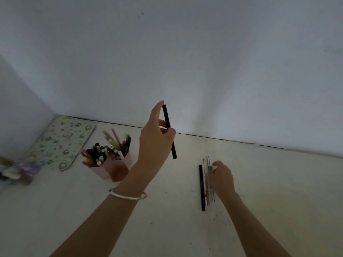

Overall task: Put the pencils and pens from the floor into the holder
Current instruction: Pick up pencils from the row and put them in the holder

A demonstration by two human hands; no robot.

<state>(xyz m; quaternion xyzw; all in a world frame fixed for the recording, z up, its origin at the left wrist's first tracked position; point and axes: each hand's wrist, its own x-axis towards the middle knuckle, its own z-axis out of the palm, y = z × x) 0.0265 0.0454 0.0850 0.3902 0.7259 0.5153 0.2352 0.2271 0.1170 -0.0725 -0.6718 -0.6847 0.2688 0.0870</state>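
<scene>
Black pen (169, 130) pinched in left hand (155, 141); right hand (221, 178) closes on floor pens (207, 182).

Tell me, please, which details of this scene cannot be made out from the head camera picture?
- Head view: objects at the left edge are blurred and cut off.
- Floor pens: partly covered by the right hand; count unclear.
- Pink holder: contents crowd together, too small to count.
</scene>
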